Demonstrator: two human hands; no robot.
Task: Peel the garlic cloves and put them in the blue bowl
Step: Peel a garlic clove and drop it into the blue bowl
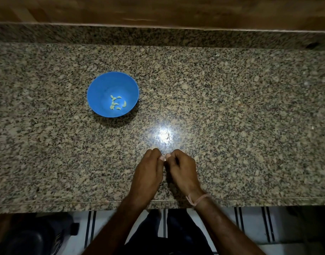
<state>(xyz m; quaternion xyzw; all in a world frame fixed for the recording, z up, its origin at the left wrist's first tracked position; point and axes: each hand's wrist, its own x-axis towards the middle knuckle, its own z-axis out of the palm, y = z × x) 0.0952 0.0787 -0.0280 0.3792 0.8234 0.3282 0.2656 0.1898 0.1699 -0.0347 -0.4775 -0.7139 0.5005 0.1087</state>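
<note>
Your left hand [148,172] and right hand [183,168]: fingers curled, tips pinching a small pale piece [162,158], too small to identify | round blue plastic bowl [102,85]: well apart to your left on the speckled granite counter [231,98], holding peeled pale-green garlic cloves [117,103]

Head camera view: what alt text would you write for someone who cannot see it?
Seen from above, a person's left hand and right hand meet fingertip to fingertip over a speckled granite counter, pinching something small, probably a garlic clove, mostly hidden. Farther back on the left, a blue bowl holds several peeled cloves.
</note>
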